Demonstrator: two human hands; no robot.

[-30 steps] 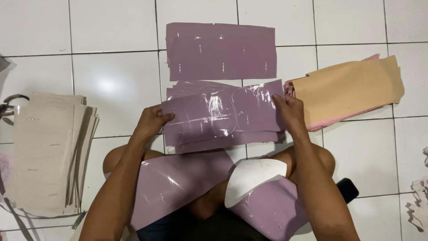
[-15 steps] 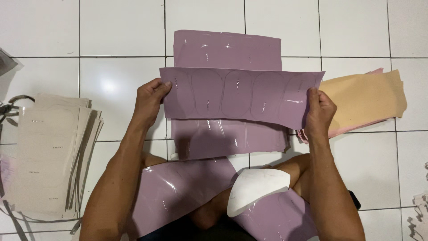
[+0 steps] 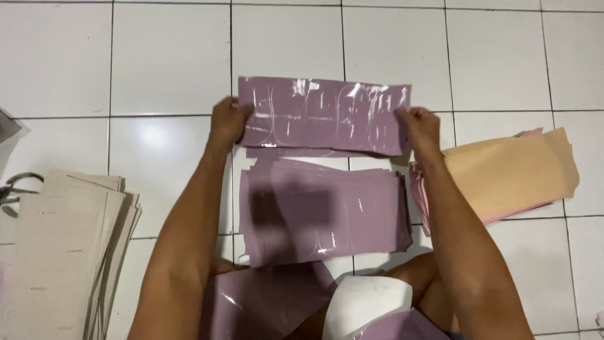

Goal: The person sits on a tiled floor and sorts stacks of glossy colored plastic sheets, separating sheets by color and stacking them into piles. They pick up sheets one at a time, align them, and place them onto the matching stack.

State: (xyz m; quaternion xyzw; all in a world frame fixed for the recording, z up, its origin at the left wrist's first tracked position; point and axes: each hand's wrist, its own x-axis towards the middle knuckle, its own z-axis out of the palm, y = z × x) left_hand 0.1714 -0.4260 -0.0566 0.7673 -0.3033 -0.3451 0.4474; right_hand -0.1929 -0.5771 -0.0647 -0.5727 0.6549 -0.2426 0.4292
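Both arms reach forward over a white tiled floor. My left hand (image 3: 228,123) grips the left end of a glossy mauve sheet (image 3: 324,114), and my right hand (image 3: 420,126) grips its right end. The sheet is stretched flat just above another mauve sheet (image 3: 296,152) lying on the far tiles. Nearer to me, under my forearms, lies a stack of mauve sheets (image 3: 321,211) of the same kind. More mauve material (image 3: 264,302) and a curved white piece (image 3: 362,305) rest on my lap.
A pile of beige cardboard pieces (image 3: 63,245) lies at the left, with scissors (image 3: 16,186) at its far edge. A stack of tan and pink sheets (image 3: 509,173) lies at the right. White floor tiles (image 3: 126,56) extend beyond.
I have carried the mauve sheet forward, from over the near stack out to the far sheet, and lowered it flat. Both hands stay on its ends.
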